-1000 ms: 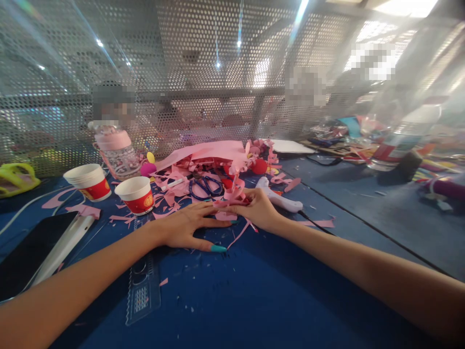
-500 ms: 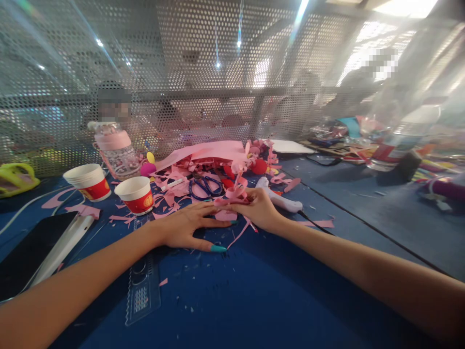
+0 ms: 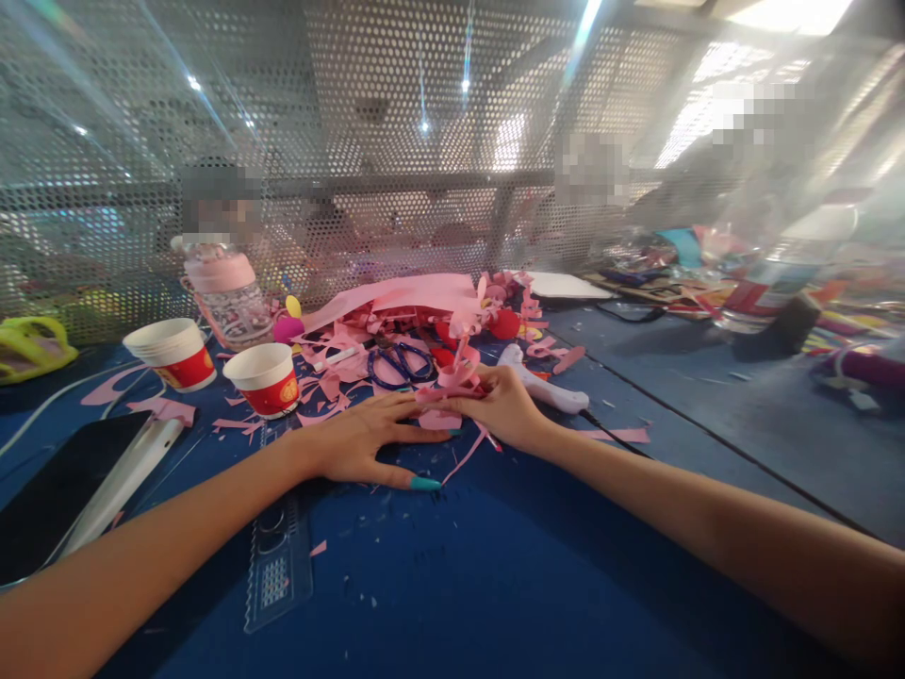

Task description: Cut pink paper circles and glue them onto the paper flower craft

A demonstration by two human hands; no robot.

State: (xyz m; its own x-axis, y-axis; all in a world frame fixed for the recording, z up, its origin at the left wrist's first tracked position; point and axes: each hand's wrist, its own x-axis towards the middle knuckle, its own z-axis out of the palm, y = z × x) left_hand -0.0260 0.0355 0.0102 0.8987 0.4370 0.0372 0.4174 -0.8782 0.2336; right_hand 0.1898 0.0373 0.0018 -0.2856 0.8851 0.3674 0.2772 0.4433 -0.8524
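Note:
My left hand point(image 3: 368, 438) lies flat on the blue table with its fingers spread, fingertips at the edge of a pink paper piece. My right hand point(image 3: 505, 405) is closed on this curled pink paper piece point(image 3: 459, 377), thumb and fingers pinching it low over the table. Just beyond my hands lie blue-handled scissors point(image 3: 401, 366) among pink paper scraps point(image 3: 336, 377). A white glue gun point(image 3: 548, 389) with a black cord rests right behind my right hand. Under my left wrist runs a clear plastic ruler point(image 3: 279, 566), partly hidden.
Two red-and-white paper cups point(image 3: 261, 377) stand at left, near a pink-lidded bottle point(image 3: 222, 292). A phone point(image 3: 67, 481) lies at far left. Behind is a perforated metal screen point(image 3: 396, 141). A clear bottle point(image 3: 784, 264) and mixed craft items are at right.

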